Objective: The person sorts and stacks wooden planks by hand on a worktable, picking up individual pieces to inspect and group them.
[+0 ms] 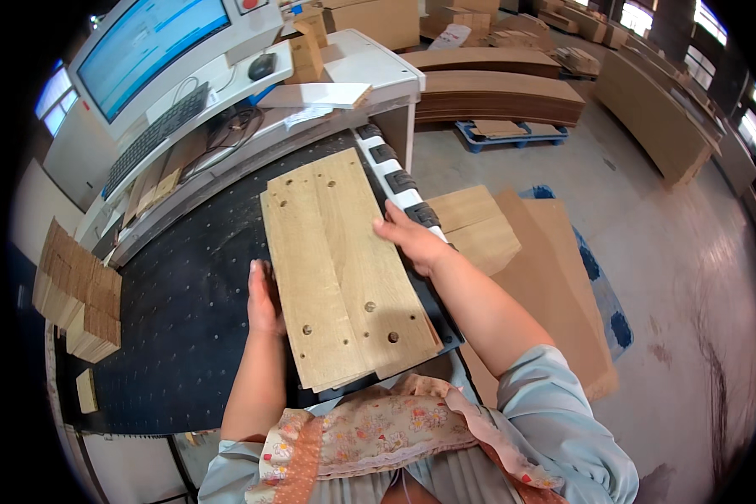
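Observation:
In front of me lie two wood-look boards [336, 269] side by side, in what seems a low stack, with round holes near both ends. They rest on a black, dotted table top [185, 294]. My left hand [263, 301] is upright along the boards' left edge, its fingers stretched out and together. Whether its palm touches them I cannot tell. Against the right edge is my right hand [413, 240], fingers extended and thumb over the top face. Neither hand is wrapped round anything.
A monitor [151, 46], keyboard [158, 139] and mouse [262, 65] stand at the far left. White-and-black rollers [399, 179] line the table's right edge. Stacked wood pieces [80, 290] sit at left; more boards [470, 227] lie on cardboard [554, 286] at right.

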The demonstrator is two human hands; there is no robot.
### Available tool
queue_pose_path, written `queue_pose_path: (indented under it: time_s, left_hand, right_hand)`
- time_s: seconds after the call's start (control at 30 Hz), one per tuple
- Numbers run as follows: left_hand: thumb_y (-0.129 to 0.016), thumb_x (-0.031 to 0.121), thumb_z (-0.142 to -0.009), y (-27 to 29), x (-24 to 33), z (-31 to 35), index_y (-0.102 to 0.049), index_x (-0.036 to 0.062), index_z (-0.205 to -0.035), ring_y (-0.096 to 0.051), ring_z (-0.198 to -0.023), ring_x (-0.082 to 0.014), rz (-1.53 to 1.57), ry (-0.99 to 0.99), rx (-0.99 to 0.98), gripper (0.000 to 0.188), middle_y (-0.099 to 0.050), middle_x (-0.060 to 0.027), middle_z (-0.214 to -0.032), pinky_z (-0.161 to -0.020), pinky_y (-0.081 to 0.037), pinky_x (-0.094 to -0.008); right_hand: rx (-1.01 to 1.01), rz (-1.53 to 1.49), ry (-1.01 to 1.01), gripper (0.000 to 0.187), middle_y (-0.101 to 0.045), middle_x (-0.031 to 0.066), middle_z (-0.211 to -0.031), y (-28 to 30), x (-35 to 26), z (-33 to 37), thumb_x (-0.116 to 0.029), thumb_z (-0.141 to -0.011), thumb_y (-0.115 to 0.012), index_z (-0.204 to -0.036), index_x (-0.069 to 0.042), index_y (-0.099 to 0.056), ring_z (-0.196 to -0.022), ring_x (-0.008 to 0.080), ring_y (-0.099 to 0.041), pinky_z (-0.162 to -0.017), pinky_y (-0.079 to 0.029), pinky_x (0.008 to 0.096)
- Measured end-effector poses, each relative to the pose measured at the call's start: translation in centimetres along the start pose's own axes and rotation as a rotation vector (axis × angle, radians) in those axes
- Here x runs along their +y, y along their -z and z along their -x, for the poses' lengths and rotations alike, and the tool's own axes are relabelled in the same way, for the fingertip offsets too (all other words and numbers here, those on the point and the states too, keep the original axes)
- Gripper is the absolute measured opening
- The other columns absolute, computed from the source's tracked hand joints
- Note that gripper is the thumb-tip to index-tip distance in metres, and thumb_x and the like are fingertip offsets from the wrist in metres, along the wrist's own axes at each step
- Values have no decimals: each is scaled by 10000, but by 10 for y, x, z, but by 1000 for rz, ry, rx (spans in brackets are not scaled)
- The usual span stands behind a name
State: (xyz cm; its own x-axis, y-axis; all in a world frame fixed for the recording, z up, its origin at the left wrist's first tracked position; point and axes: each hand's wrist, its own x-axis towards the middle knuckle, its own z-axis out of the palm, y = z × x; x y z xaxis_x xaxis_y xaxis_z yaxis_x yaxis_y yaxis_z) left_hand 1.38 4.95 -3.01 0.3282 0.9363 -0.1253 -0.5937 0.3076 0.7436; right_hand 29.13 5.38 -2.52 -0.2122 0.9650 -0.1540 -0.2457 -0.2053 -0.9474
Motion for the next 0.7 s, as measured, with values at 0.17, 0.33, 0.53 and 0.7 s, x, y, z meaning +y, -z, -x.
queue_pose_path:
  time_s: [0.17,0.33,0.53,0.7]
  left_hand:
    - [-495,192,-849,0,-10,-5,-326,42,-1388,-508,-1155,-268,-150,-86,64,584,-479,-143,-1310,-955,-433,-370]
    - [-461,152,-842,-10,-13,4,-287,58,-1407,-485,-1180,-271,-91,-148,20,598,-453,-142,-1326,-966,-424,-374]
    - [-451,153,-853,5,-12,2,-269,93,-1418,-476,-1190,-284,-208,-82,50,597,-441,-130,-1336,-970,-420,-381]
    - [-475,183,-865,14,24,-19,-309,72,-1399,-478,-1191,-265,-78,41,6,570,-462,-126,-1331,-979,-407,-386]
  right_hand:
    - [-205,-20,16,909,-247,136,-1486,-6,14,-46,-405,-878,-576,-1478,-104,38,-1352,242,-270,-1072,-246,343]
    - [-202,-88,-66,803,-296,110,-1461,-19,-7,-27,-253,-872,-566,-1485,-143,-58,-1331,238,-310,-1061,-281,355]
    - [-215,-186,10,844,-343,153,-1433,-20,-1,-29,-292,-831,-611,-1482,-127,-99,-1292,278,-368,-1050,-300,383]
    - [59,84,-2,889,-300,190,-1459,-11,-15,-36,-444,-851,-601,-1479,-97,-76,-1325,309,-322,-1065,-269,407]
